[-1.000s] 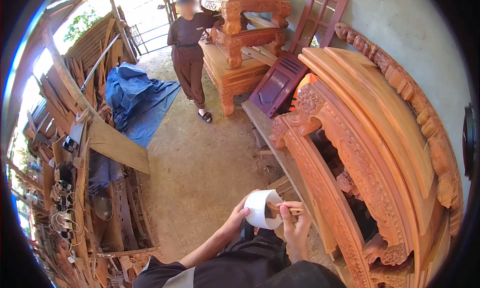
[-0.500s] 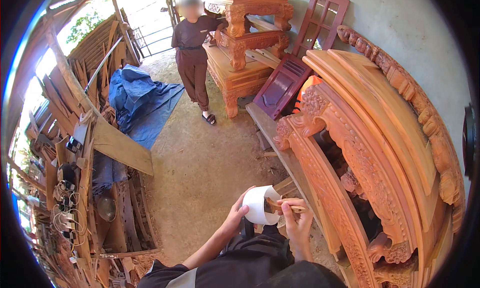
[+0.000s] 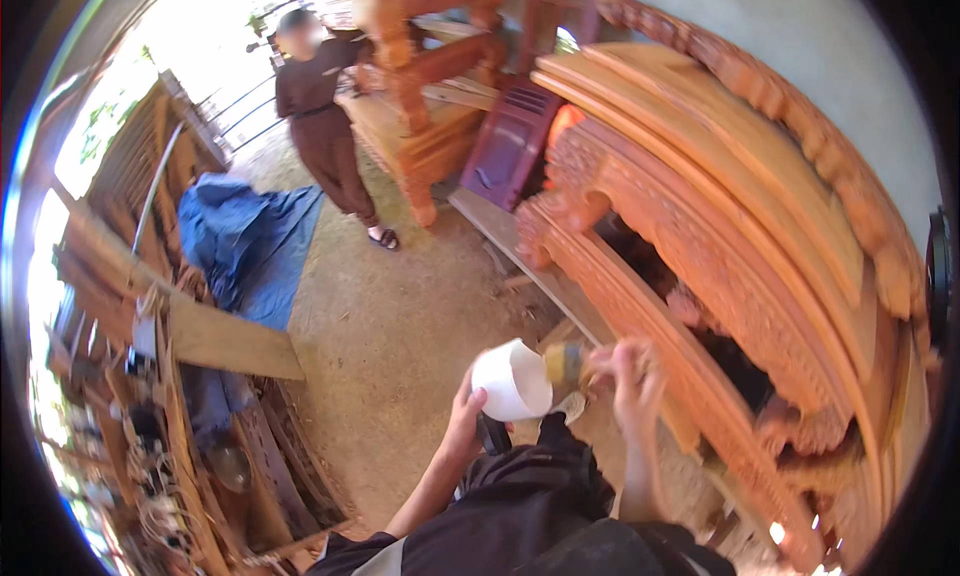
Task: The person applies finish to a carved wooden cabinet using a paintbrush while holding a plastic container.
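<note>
In front of my body, my left hand (image 3: 462,416) is wrapped round a white round tub (image 3: 512,382), whose opening is tilted to the right. My right hand (image 3: 632,378) grips a paintbrush (image 3: 566,366) by its handle. The brush's bristle end points left, just outside the tub's rim; motion blurs it. To the right of my right hand lies a long carved wooden rail (image 3: 640,326), part of a row of orange-brown carved furniture panels (image 3: 700,216). What is inside the tub is hidden.
A person (image 3: 322,126) in dark clothes stands ahead beside stacked carved tables (image 3: 415,86). A maroon panelled door (image 3: 508,141) leans near them. At left are a blue tarp (image 3: 240,236), a board (image 3: 230,338) and piled scrap wood (image 3: 225,466). A grey wall (image 3: 850,106) rises at right.
My right hand has drawn the brush out of the tub and moved up and to the right. The left hand still holds the tub. The whole view has shifted and turned.
</note>
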Motion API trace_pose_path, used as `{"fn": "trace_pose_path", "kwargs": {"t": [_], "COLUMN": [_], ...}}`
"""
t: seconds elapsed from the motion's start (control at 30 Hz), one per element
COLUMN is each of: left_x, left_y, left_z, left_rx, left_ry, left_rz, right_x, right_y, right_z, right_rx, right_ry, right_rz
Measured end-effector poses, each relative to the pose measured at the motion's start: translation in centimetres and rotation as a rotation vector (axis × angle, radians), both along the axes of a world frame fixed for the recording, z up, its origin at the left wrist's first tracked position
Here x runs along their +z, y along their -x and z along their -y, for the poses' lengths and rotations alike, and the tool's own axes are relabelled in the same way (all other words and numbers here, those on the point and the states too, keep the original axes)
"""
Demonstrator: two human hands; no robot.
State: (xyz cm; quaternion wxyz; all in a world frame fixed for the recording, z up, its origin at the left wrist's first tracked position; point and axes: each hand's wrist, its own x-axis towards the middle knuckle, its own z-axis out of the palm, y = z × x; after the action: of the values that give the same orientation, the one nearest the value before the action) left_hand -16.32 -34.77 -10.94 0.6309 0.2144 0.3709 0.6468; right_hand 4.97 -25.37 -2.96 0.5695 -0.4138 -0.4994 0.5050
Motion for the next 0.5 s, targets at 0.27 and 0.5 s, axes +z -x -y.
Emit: {"fn": "trace_pose_path", "kwargs": {"t": [0.27,0.5], "left_x": [-3.1,-2.1], "left_y": [1.7,1.0], "left_z": [0.4,-0.4], "left_rx": [-0.026,-0.043], "left_ry": [0.059,0.099], "left_rz": [0.034,-0.046], "right_x": [3.6,0.6], "right_y": [-12.9,-17.2], "right_z": [-11.5,-17.7], "right_rx": [-1.184,-1.465], "right_ry": [-0.498,-0.707], "right_rz": [0.469,0.867]}}
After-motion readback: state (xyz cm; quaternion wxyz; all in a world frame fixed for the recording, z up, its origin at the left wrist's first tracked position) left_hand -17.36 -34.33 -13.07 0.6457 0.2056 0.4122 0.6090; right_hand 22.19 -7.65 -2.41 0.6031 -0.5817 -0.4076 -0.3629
